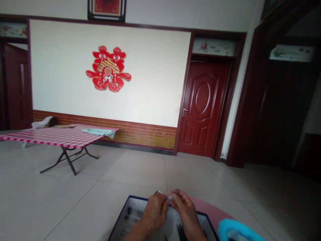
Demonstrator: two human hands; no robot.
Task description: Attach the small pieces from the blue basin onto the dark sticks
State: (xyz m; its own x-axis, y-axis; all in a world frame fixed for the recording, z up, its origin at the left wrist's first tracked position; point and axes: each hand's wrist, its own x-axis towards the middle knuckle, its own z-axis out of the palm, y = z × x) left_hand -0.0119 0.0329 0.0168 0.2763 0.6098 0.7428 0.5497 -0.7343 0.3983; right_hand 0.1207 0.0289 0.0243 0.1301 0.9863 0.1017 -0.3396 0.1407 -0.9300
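Note:
Both hands are close together over a white box [124, 209] with a dark blue rim, at the bottom of the view. My left hand [155, 209] is closed, its fingertips meeting those of my right hand [185, 207]. Between them shows a small whitish, partly clear piece [170, 197], too small to name and mostly covered by the fingers. The right hand pinches this piece too. Inside the box, clear slender items [131, 219] lie at the left, and dark thin items [180, 231] show beneath the right hand.
The box rests on a pink surface [213, 209]. A bright blue container [230, 227] with whitish contents stands right of it. Further off is a folding table [50, 135] with a pink checked cover and a pale green cloth [100, 131]. A red door [203, 107] is behind.

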